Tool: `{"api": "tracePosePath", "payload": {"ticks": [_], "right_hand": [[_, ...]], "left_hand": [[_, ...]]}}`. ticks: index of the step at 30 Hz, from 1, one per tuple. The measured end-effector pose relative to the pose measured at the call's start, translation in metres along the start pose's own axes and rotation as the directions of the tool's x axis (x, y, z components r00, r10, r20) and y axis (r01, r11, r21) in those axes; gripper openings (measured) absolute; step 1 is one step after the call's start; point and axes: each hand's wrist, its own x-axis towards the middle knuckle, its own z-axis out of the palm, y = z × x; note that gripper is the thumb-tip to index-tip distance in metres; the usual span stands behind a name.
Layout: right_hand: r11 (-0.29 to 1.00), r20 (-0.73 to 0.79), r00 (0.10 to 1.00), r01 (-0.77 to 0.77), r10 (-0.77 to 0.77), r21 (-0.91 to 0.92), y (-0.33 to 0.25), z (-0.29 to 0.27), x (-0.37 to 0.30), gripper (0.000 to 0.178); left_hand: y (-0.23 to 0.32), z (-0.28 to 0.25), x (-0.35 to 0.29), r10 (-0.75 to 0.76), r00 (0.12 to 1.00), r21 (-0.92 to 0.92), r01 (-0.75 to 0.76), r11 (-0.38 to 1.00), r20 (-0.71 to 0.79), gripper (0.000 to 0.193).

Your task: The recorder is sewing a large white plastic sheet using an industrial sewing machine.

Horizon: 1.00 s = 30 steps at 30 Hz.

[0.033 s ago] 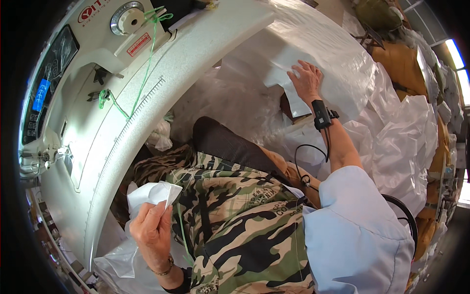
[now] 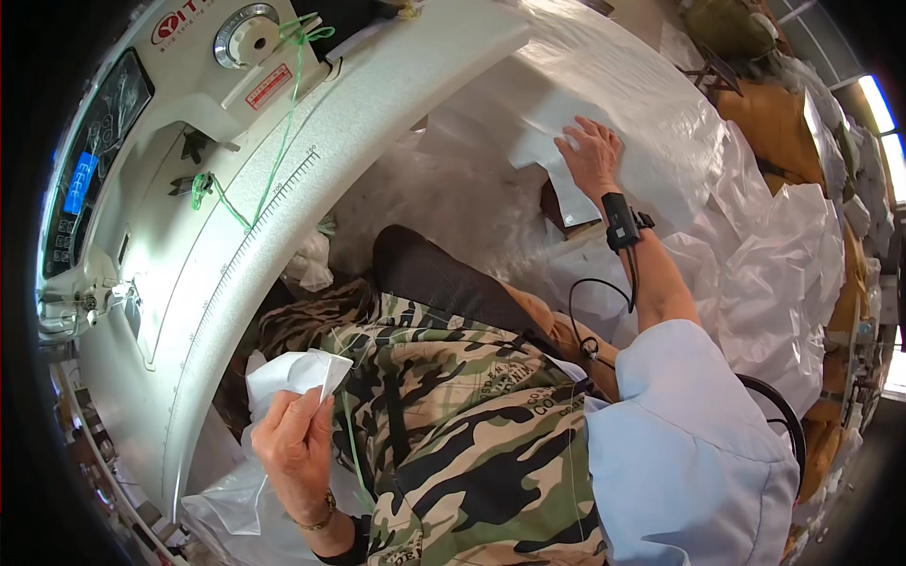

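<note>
While I log this: left hand (image 2: 294, 451), fingers pinched shut on a folded white fabric piece (image 2: 294, 373), held up just beside the sewing-machine table (image 2: 203, 311), prob. to keep it ready. Right hand (image 2: 593, 156), fingers spread flat, presses a white cut piece (image 2: 547, 151) atop the white fabric pile (image 2: 661, 113), prob. to steady it. Camo apron (image 2: 453, 434) between.

Sewing machine (image 2: 142, 189) sits far left on table (image 2: 311, 179), thread (image 2: 283, 123) draped over it. Left hand (image 2: 294, 453) low, by person's lap, w/ folded piece (image 2: 293, 373) above fingers. Right hand (image 2: 593, 156) upper right, flat on sheet (image 2: 547, 141); fabric heap (image 2: 774, 264) further right.
</note>
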Motion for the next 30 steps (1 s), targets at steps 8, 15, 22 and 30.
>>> {"api": "tracePosePath", "payload": {"ticks": [8,15,22,30], "right_hand": [[1.000,-0.012,1.000,0.027,-0.027,-0.014,-0.003,-0.002,0.004,0.025],[0.998,0.131,0.989,-0.066,0.068,-0.019,-0.003,-0.015,0.021,0.027],[0.973,0.146,0.971,-0.204,0.187,0.109,0.034,-0.001,0.046,0.034],[0.977,0.001,0.978,-0.207,0.207,0.045,0.040,-0.045,0.102,0.036]], "left_hand": [[0.000,0.000,-0.001,0.017,1.000,-0.003,-0.017,1.000,-0.002,0.015],[-0.001,0.001,0.000,0.008,1.000,-0.001,-0.008,1.000,-0.004,0.014],[-0.002,0.001,0.001,0.003,1.000,0.001,-0.003,1.000,-0.010,0.014],[0.001,-0.006,0.001,0.038,0.999,0.046,-0.037,0.998,-0.025,0.014]]}}
